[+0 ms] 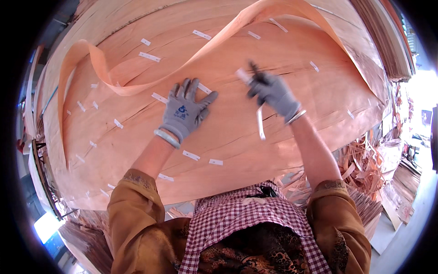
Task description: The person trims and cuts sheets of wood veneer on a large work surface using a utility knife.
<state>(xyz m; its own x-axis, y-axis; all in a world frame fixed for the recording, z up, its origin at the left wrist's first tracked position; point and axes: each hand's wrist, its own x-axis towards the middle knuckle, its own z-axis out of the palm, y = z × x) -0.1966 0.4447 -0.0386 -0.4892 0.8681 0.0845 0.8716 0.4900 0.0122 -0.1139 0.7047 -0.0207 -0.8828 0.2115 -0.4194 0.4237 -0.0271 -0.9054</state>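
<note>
A large sheet of pinkish-tan wood veneer (237, 150) spreads in front of me, with short white tape pieces (191, 155) stuck over it. My left hand (185, 109), in a grey glove, lies flat on the sheet with its fingers spread, next to a tape piece. Above the sheet, to the right, my gloved right hand (273, 93) is closed and slightly blurred. It grips a strip of white tape (260, 124), whose tail hangs below the hand. Another whitish tape end and a dark slim object (253, 67) jut past the fingertips; the dark object's kind is unclear.
A long loose veneer strip (200, 55) curls up across the far part of the sheet. Dark splits run through the veneer. Stacked sheets (383, 36) stand at the far right. Torn veneer scraps (362, 160) pile up beyond the right edge; more stacks (86, 242) sit lower left.
</note>
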